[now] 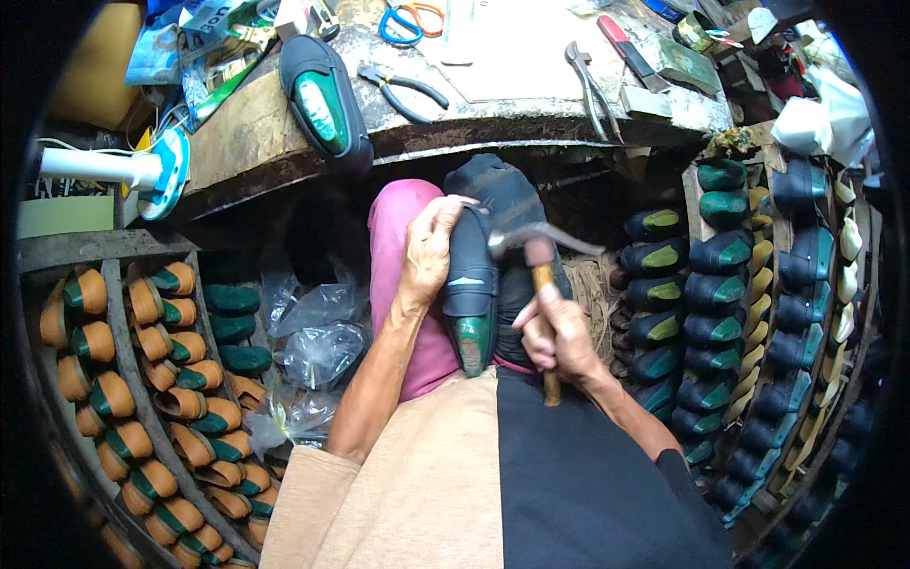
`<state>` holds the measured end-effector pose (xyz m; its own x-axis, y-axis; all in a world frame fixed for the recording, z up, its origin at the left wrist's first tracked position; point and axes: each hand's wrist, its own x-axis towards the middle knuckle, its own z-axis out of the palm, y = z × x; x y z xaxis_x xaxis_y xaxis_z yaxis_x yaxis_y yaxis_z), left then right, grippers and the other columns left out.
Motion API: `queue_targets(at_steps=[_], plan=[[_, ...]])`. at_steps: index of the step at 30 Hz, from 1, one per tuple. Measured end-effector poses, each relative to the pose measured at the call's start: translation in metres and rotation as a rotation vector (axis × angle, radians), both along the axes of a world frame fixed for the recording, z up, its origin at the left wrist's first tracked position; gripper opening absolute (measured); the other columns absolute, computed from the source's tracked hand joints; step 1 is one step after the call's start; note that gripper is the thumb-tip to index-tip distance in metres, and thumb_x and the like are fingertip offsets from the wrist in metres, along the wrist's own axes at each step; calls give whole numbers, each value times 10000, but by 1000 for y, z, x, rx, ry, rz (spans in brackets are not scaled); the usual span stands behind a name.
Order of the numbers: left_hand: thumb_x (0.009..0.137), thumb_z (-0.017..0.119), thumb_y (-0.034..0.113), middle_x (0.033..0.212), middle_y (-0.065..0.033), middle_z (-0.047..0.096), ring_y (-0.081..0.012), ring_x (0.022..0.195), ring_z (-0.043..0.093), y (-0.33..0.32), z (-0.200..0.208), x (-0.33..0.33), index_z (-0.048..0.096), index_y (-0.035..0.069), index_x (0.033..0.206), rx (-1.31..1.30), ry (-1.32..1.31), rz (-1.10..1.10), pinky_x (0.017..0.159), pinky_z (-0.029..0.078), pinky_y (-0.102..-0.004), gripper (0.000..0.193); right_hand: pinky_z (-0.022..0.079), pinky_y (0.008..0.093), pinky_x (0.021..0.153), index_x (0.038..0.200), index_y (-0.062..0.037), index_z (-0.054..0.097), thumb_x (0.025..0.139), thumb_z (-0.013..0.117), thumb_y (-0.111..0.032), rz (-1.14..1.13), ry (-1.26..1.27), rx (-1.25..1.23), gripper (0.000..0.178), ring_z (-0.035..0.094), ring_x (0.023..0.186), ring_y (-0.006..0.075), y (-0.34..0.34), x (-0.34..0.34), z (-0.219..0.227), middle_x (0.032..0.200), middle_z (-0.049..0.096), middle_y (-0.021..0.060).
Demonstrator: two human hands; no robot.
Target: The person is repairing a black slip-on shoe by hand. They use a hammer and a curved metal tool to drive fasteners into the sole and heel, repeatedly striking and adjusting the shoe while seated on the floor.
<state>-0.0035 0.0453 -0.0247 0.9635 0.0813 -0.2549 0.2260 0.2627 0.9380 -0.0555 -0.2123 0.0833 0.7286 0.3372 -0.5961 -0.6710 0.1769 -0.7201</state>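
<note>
Cataloguing the head view: one blue-black shoe on a green shoe last, lying lengthwise over the pink-and-dark-clad lap; long axis from waist toward bench, green end nearest the body. Left hand: grasping the shoe's left side toward its far end; the nearer hand. Right hand: clenched round a wood-handled, metal-headed hammer, right of the shoe and apart from it. Hammer head: blurred, by the shoe's right edge; contact cannot be told. Edges: worn wooden workbench, beyond the lap. Room: dark gap between lap and bench.
</note>
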Motion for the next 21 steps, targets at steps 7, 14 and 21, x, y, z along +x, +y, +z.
queue_targets(at_steps=[7,14,21], plan=[[1049,853,471,1442,-179,688,-264,1361,646,-54,19,-66,533,-34,1603,237,114,207,1179,530,-430,814,342,279,382,1038,51,691,1258,434,-531,30,13,-122,674,401,397,111,-35,1,-41,581,464,6],[836,1030,316,1453,-215,691,-274,1332,695,-19,64,-42,498,-46,1604,226,-8,20,1153,557,-426,1002,340,278,391,1060,42,694,1253,452,-539,-103,-184,-327,659,386,405,101,-53,27,-19,577,457,-4],[745,969,368,1421,-181,645,-448,1302,644,21,97,1,492,135,1659,1227,-204,-439,1142,516,-560,1057,319,259,439,1158,75,715,1252,474,-520,54,-778,-401,649,410,461,59,-72,50,74,589,506,-23]])
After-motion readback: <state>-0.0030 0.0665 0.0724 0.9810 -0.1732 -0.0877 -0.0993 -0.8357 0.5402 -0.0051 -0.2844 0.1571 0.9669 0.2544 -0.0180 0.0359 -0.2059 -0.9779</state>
